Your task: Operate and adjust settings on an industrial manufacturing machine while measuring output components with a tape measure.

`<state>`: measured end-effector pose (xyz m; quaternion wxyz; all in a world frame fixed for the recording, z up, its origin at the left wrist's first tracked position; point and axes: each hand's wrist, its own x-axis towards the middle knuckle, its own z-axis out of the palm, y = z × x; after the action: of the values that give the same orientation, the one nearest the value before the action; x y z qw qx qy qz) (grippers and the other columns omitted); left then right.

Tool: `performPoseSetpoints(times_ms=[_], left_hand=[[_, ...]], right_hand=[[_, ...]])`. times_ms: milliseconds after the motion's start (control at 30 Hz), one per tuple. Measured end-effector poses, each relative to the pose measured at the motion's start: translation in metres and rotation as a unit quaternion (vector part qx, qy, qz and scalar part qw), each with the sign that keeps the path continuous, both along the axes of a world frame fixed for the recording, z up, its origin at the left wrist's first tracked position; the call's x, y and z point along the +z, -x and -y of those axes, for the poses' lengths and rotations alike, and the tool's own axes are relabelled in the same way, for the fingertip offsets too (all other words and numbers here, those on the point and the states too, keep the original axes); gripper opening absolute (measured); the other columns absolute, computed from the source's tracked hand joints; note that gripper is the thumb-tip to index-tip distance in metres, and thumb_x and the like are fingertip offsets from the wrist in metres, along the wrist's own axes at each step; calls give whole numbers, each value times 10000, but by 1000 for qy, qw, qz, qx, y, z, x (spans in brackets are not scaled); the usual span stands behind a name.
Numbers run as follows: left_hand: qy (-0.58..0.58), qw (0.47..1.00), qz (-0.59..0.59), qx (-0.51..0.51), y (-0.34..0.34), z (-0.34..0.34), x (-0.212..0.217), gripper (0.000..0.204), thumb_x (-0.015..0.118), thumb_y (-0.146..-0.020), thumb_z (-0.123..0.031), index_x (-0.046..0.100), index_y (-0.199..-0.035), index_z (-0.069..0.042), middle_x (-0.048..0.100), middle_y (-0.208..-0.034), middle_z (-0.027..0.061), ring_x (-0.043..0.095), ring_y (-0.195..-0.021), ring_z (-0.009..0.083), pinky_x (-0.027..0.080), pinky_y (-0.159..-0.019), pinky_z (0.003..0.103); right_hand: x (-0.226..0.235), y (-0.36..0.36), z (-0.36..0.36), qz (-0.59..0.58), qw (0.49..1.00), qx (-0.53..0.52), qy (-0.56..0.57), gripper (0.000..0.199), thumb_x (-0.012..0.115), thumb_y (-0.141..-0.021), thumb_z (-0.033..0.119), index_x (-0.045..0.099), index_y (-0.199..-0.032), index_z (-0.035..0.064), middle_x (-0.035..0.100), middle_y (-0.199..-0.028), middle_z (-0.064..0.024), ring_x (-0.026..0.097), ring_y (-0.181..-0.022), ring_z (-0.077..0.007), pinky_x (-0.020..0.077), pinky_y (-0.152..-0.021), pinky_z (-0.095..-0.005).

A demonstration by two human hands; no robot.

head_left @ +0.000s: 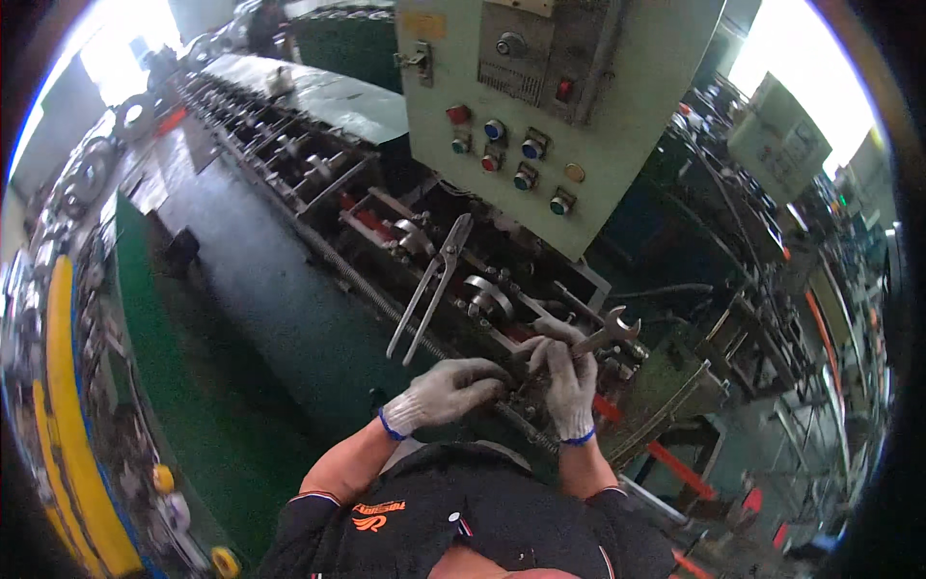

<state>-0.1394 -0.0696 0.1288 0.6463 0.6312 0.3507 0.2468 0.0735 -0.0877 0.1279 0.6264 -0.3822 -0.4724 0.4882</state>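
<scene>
My right hand (569,387), in a pale work glove with a blue cuff, is closed on an open-end wrench (612,333). The wrench's jaw points away to the right, over the near end of the machine. Beside those fingers is another pale glove-like shape (552,326), and I cannot make out what it belongs to. My left hand (446,394), gloved the same way, is at the machine's near edge. Its fingers bend loosely, the thumb apart, with the fingertips close to dark metal parts. Long-handled pliers (434,280) lie across the machine frame, handles toward me.
The long roller machine (318,198) runs to the far left, with shiny rollers (487,297) near my hands. A green control cabinet (540,87) with several coloured buttons stands over it. Yellow bars (69,386) are at far left. Red-painted bars (680,470) and metalwork stand right.
</scene>
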Motion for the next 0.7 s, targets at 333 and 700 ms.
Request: performPoseSetpoints(times_ms=[333,700], left_hand=[[-36,996,18,83,190,-158,-27,290,584,-1018,-183,661,-1247,-23,707,-1121,61,653,-986,132,538,-873,296],[-78,905,-344,-235,201,-198,-62,470,610,-971,-424,636,-1306,-96,692,-1203,184,698,-1062,277,553,-891,401]], right_hand=[[-21,124,-80,-16,982,-186,19,270,546,-1019,92,628,-1258,-4,705,-1011,-85,635,-796,-117,492,-661,-257],[-19,218,-102,113,953,-225,171,286,568,-1034,197,654,-1230,7,703,-892,-65,551,-636,-71,401,-542,-202]])
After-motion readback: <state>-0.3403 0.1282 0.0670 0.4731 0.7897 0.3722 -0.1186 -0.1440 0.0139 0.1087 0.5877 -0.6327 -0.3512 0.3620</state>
